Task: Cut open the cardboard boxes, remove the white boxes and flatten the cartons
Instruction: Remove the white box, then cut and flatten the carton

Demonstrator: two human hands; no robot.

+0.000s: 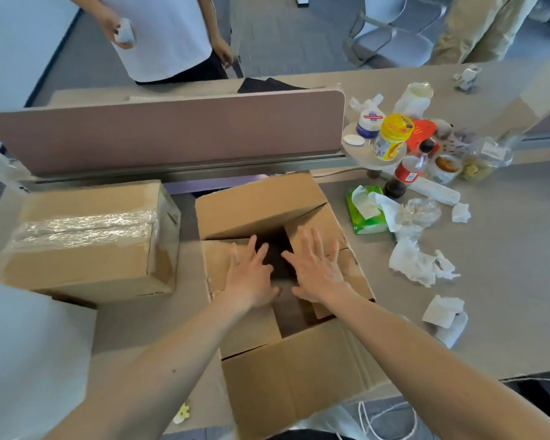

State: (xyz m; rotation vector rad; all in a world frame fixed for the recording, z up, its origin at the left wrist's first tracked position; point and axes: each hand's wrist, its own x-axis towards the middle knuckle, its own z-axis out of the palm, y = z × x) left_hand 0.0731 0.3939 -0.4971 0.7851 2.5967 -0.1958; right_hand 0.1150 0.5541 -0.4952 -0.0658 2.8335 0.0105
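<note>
Open carton (pixel 286 376) at 6 o'clock on the desk (pixel 505 281), near wall facing the wearer, outer flaps standing up at the near and far sides

- Both forearms reach in from 7 and 5 o'clock
- Left hand (pixel 251 274): fingers spread and straight, palm down on the left inner flap, fingertips at the edge of the dark gap
- Right hand (pixel 315 268): spread flat the same way, palm down on the right inner flap, just beside the left hand; neither pinches anything
- Between the hands the interior shows dark; no white box visible inside, though most of the cavity is hidden
- White block (pixel 29 360) at 8 o'clock, close to the wearer; could be a removed white box, cannot tell
- Sealed carton (pixel 86 242) at 9 o'clock, just beside the open one, clear tape still across its top seam
- Green tissue pack (pixel 365 211) and crumpled white paper (pixel 416 262) at 3 o'clock
- Pink divider panel (pixel 172 131) across 11 to 12 o'clock
- Yellow-lidded jar (pixel 391 138) and cola bottle (pixel 407 173) among clutter at 2 o'clock
- Standing person (pixel 165 36) at 11 o'clock beyond the divider, holding something pale

Progress, as judged:
- First carton cut open and probably emptied
- Hands look set either to press the flaps in or to feel inside
- Flattening not yet done; walls stand square
- Second carton untouched: cut, empty and flatten all remain
- No cutter in sight
</note>
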